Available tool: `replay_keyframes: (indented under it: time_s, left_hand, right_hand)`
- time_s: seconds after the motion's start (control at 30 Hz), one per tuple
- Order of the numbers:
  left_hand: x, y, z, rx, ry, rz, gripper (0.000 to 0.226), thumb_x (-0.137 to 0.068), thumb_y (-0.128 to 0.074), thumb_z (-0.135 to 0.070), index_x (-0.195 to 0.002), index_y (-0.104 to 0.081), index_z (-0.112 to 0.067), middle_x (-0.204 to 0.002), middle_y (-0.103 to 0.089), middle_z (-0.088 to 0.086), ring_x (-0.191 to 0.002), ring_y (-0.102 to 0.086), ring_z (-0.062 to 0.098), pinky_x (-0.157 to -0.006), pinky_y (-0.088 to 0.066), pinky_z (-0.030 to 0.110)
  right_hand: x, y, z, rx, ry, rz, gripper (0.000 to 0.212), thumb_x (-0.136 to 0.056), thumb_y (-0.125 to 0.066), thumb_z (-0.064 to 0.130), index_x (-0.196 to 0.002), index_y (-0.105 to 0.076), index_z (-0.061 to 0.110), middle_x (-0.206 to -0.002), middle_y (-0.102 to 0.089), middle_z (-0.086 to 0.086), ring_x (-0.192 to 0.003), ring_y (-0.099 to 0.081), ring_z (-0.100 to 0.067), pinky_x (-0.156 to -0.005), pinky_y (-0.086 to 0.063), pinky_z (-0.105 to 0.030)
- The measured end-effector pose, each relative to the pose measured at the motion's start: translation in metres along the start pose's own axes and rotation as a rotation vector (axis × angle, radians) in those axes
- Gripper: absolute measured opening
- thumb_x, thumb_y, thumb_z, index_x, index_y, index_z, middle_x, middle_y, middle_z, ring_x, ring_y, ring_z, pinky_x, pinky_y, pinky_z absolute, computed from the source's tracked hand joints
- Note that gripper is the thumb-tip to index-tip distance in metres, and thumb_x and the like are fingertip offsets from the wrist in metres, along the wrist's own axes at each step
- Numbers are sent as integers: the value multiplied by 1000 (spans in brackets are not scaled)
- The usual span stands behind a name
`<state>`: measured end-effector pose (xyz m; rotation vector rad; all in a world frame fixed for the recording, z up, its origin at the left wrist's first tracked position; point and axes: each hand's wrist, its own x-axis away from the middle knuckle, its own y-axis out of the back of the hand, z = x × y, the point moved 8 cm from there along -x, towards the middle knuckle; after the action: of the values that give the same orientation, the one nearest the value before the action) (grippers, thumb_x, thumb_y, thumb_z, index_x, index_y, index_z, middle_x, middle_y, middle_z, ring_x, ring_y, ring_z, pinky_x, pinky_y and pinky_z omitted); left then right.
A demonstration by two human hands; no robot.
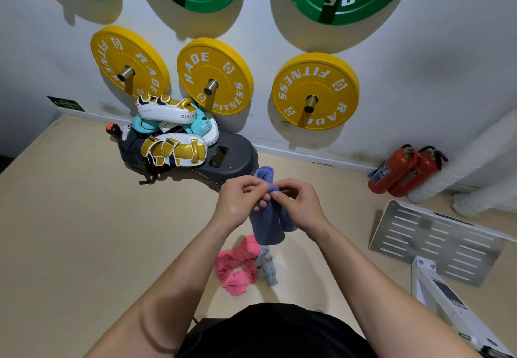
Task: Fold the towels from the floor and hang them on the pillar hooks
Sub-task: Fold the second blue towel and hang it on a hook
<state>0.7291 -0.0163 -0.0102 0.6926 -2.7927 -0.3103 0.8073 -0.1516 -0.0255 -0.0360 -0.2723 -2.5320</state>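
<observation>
I see both hands raised close together above the beige matted floor point(84, 217). The left hand point(240, 198) and the right hand point(296, 203) each pinch the top edge of a soft blue-purple terry towel point(267, 223), fingers curled, fingertips almost meeting. The towel hangs down below them, clear of the floor. Beneath it a crumpled pink towel point(237, 268) lies touching a bunched grey towel point(269, 269). Farther off, 3 yellow weight plates point(195, 77) sit on wall pegs above a heap of gold-and-white boxing pads point(173, 150). 2 red fire extinguishers point(400, 170) rest against the wall on my right.
</observation>
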Motion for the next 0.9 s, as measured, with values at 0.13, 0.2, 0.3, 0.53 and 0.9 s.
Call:
replay_keyframes:
  time_s: [0.13, 0.2, 0.3, 0.53, 0.9]
  left_hand:
    - [-8, 31, 8, -91, 58, -146, 18, -91, -68, -23, -77, -73, -13, -53, -59, -4, -49, -50, 8, -53, -42, 22]
    - [-12, 48, 17, -139, 109, -209, 12, -87, -71, -29, -83, -71, -18, -60, -62, -9, -56, -54, 7, -57, -45, 24]
    - [-12, 47, 31, -155, 249, -99, 20, -89, -69, -38, -99, -68, -21, -82, -69, -3, -65, -59, 16, -54, -47, 26]
    - [-4, 29, 42, -182, 395, 157, 8, -85, -73, -8, -89, -67, -12, -77, -68, 8, -58, -60, 17, -50, -51, 24]
    - [-21, 56, 6, -287, 216, -95, 16, -82, -60, 5, -77, -70, -6, -72, -70, 12, -54, -70, 24, -56, -61, 32]
  right_hand:
    - [-5, 8, 10, 79, 36, 88, 21, -91, -61, -1, -92, -74, 15, -92, -75, -2, -89, -69, -19, -86, -56, -33]
    - [-7, 12, 17, 105, 57, 124, 20, -91, -59, -2, -93, -73, 11, -94, -74, -4, -90, -68, -17, -86, -55, -30]
    - [-11, 16, 26, 145, 91, 158, 19, -91, -59, -3, -96, -73, 8, -94, -74, -3, -91, -68, -16, -85, -54, -29]
    - [-11, 15, 32, 170, 159, 196, 26, -89, -59, -3, -91, -73, 18, -90, -74, 5, -90, -68, -18, -85, -54, -30]
    - [-17, 27, -15, 494, -23, 99, 20, -90, -57, 2, -85, -63, 20, -82, -67, 6, -79, -61, -17, -65, -41, -20]
